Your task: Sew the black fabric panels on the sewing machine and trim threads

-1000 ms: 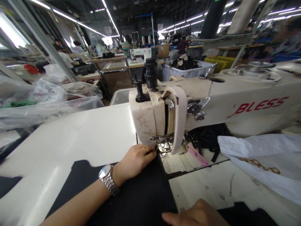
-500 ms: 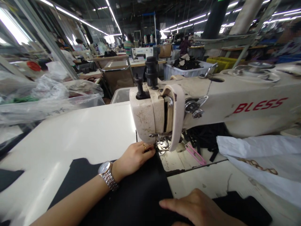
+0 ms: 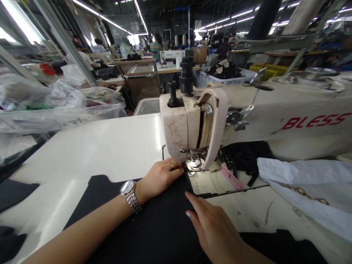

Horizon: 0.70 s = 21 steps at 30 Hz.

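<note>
A black fabric panel (image 3: 154, 223) lies on the white machine table, its right edge running up to the sewing machine's presser foot (image 3: 192, 165). My left hand (image 3: 161, 178), with a ring and a wristwatch (image 3: 130, 192), rests palm down on the fabric, fingertips just left of the presser foot. Lower down, my right hand (image 3: 213, 223) touches the panel near its right edge, index finger and thumb stretched out and apart. The sewing machine (image 3: 181, 124) stands directly ahead, its head hiding part of the left fingertips.
Pink thread snips (image 3: 231, 176) lie right of the needle area, before a heap of black strips (image 3: 247, 157). White cloth (image 3: 308, 190) covers the right side. More black pieces (image 3: 283, 245) lie at lower right. Plastic bags (image 3: 66, 95) sit at left; people work beyond.
My right hand has moved up along the fabric's edge, closer to the presser foot. My left hand stays beside the foot. The view has shifted slightly.
</note>
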Each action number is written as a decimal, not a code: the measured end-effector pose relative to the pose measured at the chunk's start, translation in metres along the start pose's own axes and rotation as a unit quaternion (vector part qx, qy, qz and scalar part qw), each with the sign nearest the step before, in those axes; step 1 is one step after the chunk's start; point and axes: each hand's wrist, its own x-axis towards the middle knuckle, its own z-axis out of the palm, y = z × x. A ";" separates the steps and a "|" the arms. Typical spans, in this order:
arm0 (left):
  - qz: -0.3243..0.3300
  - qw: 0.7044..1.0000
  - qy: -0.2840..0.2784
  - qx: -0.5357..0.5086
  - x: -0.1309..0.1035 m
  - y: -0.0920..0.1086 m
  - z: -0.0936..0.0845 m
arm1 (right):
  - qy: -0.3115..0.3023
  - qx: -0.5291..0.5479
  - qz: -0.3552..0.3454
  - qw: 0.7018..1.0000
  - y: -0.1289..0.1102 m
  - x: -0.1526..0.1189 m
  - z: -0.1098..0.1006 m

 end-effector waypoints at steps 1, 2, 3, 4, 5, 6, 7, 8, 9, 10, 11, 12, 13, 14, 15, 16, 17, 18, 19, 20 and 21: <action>0.000 1.000 0.003 -0.001 0.000 -0.001 0.000 | -0.004 -0.010 0.010 1.000 -0.003 0.004 0.001; -0.002 1.000 0.005 -0.001 0.000 -0.002 0.001 | -0.014 -0.020 0.019 1.000 -0.005 0.007 0.001; -0.005 1.000 0.008 -0.004 -0.001 -0.003 0.001 | -0.026 -0.030 0.025 0.999 -0.006 0.009 0.000; -0.008 1.000 0.010 -0.007 -0.001 -0.003 0.002 | -0.040 -0.037 0.029 0.998 -0.007 0.010 -0.001; -0.011 1.000 0.012 -0.010 -0.001 -0.003 0.002 | -0.050 -0.039 0.030 0.998 -0.007 0.011 -0.002; -0.014 1.000 0.013 -0.013 -0.001 -0.003 0.002 | -0.055 -0.035 0.029 0.997 -0.007 0.010 -0.003; -0.014 1.000 0.014 -0.017 -0.002 -0.003 0.002 | -0.051 -0.027 0.027 0.998 -0.006 0.010 -0.003; -0.013 1.000 0.014 -0.019 -0.002 -0.002 0.002 | -0.040 -0.015 0.025 0.999 -0.005 0.008 -0.003; -0.012 1.000 0.017 -0.020 -0.002 -0.002 0.002 | -0.026 -0.001 0.026 0.999 -0.004 0.007 -0.002; -0.011 1.000 0.020 -0.018 -0.002 -0.002 0.002 | -0.012 0.011 0.027 0.999 -0.003 0.006 -0.001; -0.010 1.000 0.023 -0.015 -0.002 -0.003 0.002 | 0.002 0.022 0.030 0.999 -0.002 0.006 0.000; -0.009 1.000 0.025 -0.013 -0.002 -0.003 0.002 | 0.012 0.033 0.033 0.999 -0.002 0.005 0.002; -0.008 1.000 0.027 -0.011 -0.002 -0.004 0.003 | 0.020 0.043 0.034 0.998 -0.002 0.004 0.003; -0.006 1.000 0.028 -0.009 -0.002 -0.004 0.003 | 0.028 0.052 0.037 0.998 -0.002 0.004 0.004; -0.003 1.000 0.029 -0.010 -0.002 -0.005 0.003 | 0.034 0.060 0.039 0.997 -0.002 0.004 0.005; -0.001 1.000 0.029 -0.011 -0.001 -0.006 0.003 | 0.039 0.066 0.040 0.996 -0.002 0.003 0.005; 0.001 0.999 0.030 -0.013 -0.001 -0.006 0.003 | 0.043 0.071 0.042 0.996 -0.002 0.003 0.006; 0.002 0.999 0.031 -0.016 -0.001 -0.007 0.002 | 0.047 0.074 0.042 0.995 -0.002 0.003 0.006; 0.002 0.999 0.032 -0.019 -0.001 -0.007 0.002 | 0.050 0.074 0.042 0.995 -0.002 0.003 0.006; 0.000 0.999 0.032 -0.023 0.000 -0.008 0.002 | 0.054 0.073 0.041 0.995 -0.001 0.004 0.006; -0.004 0.999 0.031 -0.028 0.000 -0.008 0.002 | 0.058 0.071 0.038 0.995 -0.001 0.004 0.006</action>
